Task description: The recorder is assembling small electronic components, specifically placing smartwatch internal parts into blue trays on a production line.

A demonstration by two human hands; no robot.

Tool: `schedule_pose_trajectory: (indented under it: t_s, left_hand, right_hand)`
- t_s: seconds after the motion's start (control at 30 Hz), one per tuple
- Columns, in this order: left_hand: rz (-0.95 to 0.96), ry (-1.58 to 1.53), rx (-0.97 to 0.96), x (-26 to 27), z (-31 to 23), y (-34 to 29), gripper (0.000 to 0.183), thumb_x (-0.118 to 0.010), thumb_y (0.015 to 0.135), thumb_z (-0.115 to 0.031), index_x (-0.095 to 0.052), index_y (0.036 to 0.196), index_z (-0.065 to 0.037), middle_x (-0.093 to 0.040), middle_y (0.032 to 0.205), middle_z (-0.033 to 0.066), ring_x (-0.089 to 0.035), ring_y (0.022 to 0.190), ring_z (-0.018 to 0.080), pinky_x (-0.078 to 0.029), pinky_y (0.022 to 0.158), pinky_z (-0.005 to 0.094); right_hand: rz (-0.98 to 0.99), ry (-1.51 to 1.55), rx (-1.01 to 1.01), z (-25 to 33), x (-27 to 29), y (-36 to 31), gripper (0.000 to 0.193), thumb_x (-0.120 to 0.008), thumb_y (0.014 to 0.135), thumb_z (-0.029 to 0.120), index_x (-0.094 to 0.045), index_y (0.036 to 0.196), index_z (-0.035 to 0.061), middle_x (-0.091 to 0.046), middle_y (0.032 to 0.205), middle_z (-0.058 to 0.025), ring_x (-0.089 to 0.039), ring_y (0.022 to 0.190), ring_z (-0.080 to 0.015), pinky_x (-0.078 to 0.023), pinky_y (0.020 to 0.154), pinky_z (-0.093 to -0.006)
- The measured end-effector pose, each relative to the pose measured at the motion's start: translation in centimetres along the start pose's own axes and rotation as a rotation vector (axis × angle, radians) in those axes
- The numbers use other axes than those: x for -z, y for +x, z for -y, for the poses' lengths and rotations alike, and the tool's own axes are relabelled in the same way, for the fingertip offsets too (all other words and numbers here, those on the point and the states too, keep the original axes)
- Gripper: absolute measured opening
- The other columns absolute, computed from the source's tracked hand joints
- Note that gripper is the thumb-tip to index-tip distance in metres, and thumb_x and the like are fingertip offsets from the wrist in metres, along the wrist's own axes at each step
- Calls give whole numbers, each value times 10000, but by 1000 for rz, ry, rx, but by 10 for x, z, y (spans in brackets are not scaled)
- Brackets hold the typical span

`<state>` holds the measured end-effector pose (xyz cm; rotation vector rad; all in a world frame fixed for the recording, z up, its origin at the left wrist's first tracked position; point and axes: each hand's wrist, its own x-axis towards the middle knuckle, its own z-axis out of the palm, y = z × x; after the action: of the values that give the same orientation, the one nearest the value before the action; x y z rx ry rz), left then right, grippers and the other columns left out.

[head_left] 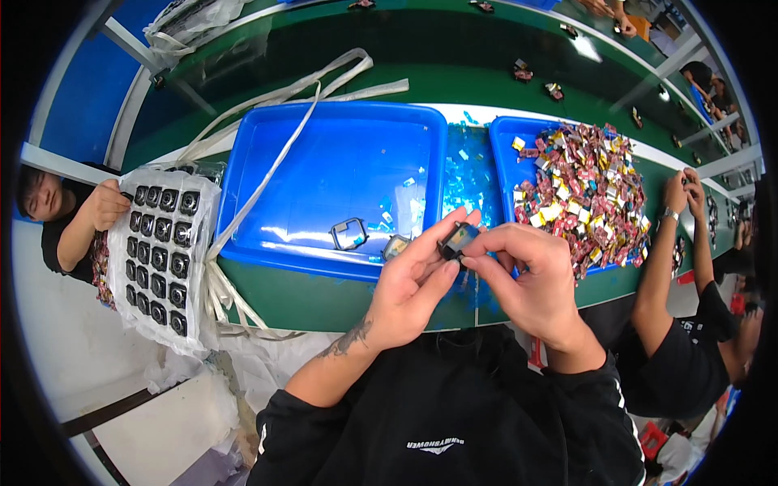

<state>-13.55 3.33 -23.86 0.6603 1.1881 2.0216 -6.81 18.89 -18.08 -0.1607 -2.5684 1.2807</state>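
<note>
My left hand point(409, 296) holds a small black square watch case point(456, 240) between its thumb and fingers, above the near edge of the table. From the other side my right hand point(531, 279) is closed, thumb and forefinger pinching the case's near edge. Part of the case's face shows a yellowish-green tint; whatever else the fingertips hold is hidden. Just left of my left fingers is a second watch case point(395, 246), partly covered. A black open watch frame point(348, 233) lies in the blue tray point(324, 113) at left.
A second blue tray point(506, 130) is heaped with small red, yellow and white parts point(579, 194). Blue film scraps point(470, 174) lie between the trays. White straps point(279, 162) cross the left tray. At left, a person holds a sheet of black cases point(162, 251); another person's hands point(685, 193) work at right.
</note>
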Motion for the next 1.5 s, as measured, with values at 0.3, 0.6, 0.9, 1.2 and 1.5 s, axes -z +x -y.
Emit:
schedule_pose_trajectory:
  t_s: [0.3,0.6,0.9,1.2,1.5]
  left_hand:
    - [52,15,-10,3,1,-1,521,-421,985,9,-252,1470,92,-377,1485,255,-379,1389,288,-306,1145,400]
    - [99,126,14,4,0,-6,504,-388,1003,33,-264,1491,43,-352,1526,150,-386,1379,209,-324,1110,321]
    - [42,-136,37,3,11,-8,482,-411,1010,-18,-292,1468,70,-421,1468,183,-418,1357,229,-317,1122,339]
    - [-188,-311,135,-3,2,3,390,-451,1003,-62,-404,1370,60,-527,1345,225,-524,1272,321,-466,1024,368]
    - [-275,-322,-37,-13,2,15,455,-444,1004,-56,-298,1431,4,-504,1359,250,-524,1265,326,-472,1025,421]
  right_hand:
    - [44,-24,17,-1,0,2,73,-735,780,21,-685,833,27,-678,746,-83,-624,598,-232,-472,529,-322]
    - [33,-53,47,2,2,5,166,-756,729,28,-593,760,38,-648,672,-72,-618,555,-233,-484,566,-326]
    - [-74,201,-67,-19,-1,0,267,-809,715,31,-546,754,47,-519,574,19,-485,497,-94,-447,555,-248]
    - [-473,220,-138,-50,-2,6,162,-717,842,30,-589,753,-15,-590,777,-36,-527,645,-70,-460,582,-224]
    - [111,946,-374,-39,-41,-23,313,-696,859,17,-558,1139,6,-616,1066,-52,-618,884,-103,-518,766,-248]
